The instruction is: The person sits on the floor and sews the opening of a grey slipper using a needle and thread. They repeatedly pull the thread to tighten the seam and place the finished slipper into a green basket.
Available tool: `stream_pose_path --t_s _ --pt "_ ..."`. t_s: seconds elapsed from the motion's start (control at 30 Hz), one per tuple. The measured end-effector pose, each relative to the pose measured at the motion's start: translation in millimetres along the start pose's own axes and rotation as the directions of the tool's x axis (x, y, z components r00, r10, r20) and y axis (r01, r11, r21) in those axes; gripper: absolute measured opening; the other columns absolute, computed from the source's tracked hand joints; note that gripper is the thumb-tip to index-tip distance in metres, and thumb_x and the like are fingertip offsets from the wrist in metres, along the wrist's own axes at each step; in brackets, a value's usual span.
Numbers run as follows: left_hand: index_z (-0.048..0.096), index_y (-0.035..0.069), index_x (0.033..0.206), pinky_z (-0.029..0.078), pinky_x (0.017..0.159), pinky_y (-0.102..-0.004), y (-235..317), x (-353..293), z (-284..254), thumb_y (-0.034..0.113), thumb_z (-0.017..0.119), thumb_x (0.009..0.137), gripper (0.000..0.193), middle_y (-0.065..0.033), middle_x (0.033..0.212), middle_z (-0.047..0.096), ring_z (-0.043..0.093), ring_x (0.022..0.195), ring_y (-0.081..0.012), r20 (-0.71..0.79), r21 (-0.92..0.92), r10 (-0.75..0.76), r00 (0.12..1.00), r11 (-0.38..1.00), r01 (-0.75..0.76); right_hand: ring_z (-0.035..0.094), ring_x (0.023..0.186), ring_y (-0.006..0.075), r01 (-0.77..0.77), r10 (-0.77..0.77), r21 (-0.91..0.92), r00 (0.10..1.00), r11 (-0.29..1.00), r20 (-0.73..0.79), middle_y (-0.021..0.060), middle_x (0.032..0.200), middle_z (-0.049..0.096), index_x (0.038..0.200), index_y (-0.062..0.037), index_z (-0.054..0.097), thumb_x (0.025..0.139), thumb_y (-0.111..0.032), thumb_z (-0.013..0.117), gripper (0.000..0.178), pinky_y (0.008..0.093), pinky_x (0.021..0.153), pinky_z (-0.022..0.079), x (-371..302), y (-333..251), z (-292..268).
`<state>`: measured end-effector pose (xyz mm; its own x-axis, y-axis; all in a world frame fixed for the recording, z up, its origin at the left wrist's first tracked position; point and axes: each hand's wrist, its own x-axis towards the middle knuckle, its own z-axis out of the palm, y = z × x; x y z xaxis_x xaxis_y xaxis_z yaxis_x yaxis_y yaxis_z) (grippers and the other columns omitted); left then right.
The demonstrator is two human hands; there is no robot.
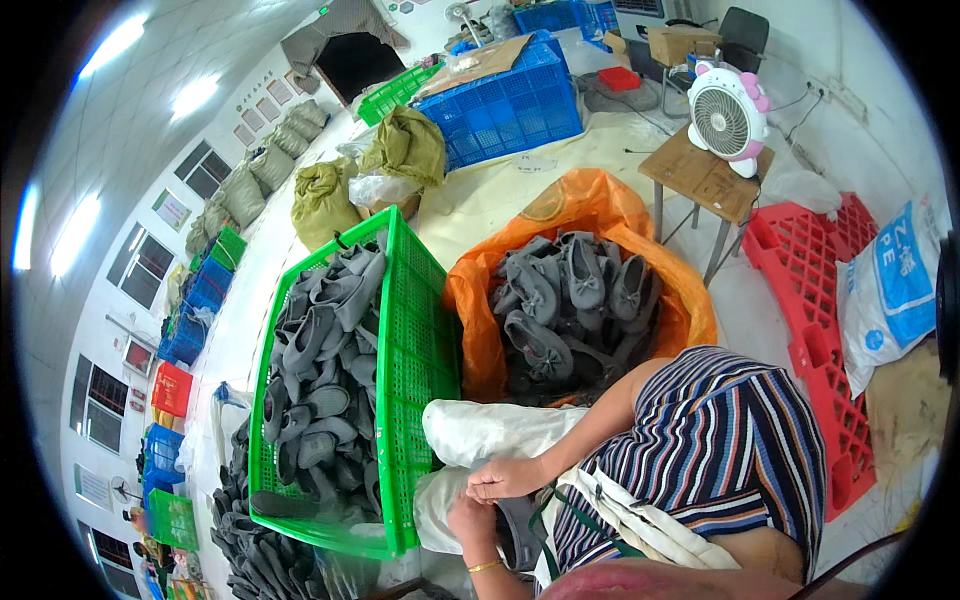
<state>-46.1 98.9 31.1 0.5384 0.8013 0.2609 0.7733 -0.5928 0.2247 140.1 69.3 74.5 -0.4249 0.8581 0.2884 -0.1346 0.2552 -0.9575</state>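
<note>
My right hand [507, 479] is closed, its fingertips pressed together above my lap; whatever they pinch is too small to make out. Just below it is my left hand [472, 520], a gold bracelet at its wrist, curled at the edge of a grey shoe [518, 530] lying between my forearms. Part of the shoe is hidden by my arm. White cloth [500, 427] covers my legs. Directly left stands a green plastic crate [420, 370] heaped with grey slip-on shoes [328, 400]. Beyond my legs, an orange sack [480, 345] holds more grey shoes with bows [585, 280].
More grey shoes [265, 555] are piled left of the crate. A red plastic pallet [810, 340] and a white-and-blue sack [890, 285] are at the right. A fan [722, 118] stands on a wooden stool [690, 172]. Farther back are blue crates [510, 115] and olive sacks [325, 203].
</note>
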Motion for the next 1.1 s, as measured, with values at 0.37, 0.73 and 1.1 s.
stream_pose_path --t_s 0.37,0.73,1.1 --pt "0.062 -0.004 0.101 0.048 0.061 -0.0309 -8.9 -7.9 -1.0 0.007 0.061 0.078 0.025 -0.007 0.071 0.059 0.057 0.062 -0.0168 0.15 -0.64 -0.228 0.962 0.719 0.271 0.062 0.083 0.0303 0.179 -0.234 -0.411 0.968 0.894 -0.089 0.0123 0.087 0.062 0.091 -0.002 0.06 0.095 -0.017 0.055 0.017 0.037 0.075 0.048 -1.0 -5.9 -28.7" --pt "0.069 0.0 0.076 0.046 0.053 -0.0313 -2.9 3.3 18.2 0.028 0.067 0.082 0.028 -0.0051 0.061 0.063 0.058 0.058 -0.0114 0.449 -0.611 -0.423 0.787 0.497 0.616 0.054 0.068 0.0278 0.652 -0.465 -0.512 0.758 0.56 0.457 0.0084 0.071 0.054 0.074 -0.0095 0.054 0.087 -0.021 0.06 0.018 0.0393 0.06 0.044 1.5 16.4 -30.5" --pt "0.068 -0.001 0.082 0.043 0.052 -0.0242 -31.4 -44.7 0.7 0.018 0.07 0.086 0.019 -0.0008 0.064 0.062 0.054 0.057 -0.0066 0.439 -0.68 -0.571 0.694 0.293 0.672 0.066 0.077 0.0178 -0.27 0.335 -0.32 0.927 0.908 0.171 0.0072 0.078 0.067 0.103 -0.004 0.062 0.092 -0.013 0.058 0.015 0.0294 0.071 0.051 23.0 29.8 -24.5"
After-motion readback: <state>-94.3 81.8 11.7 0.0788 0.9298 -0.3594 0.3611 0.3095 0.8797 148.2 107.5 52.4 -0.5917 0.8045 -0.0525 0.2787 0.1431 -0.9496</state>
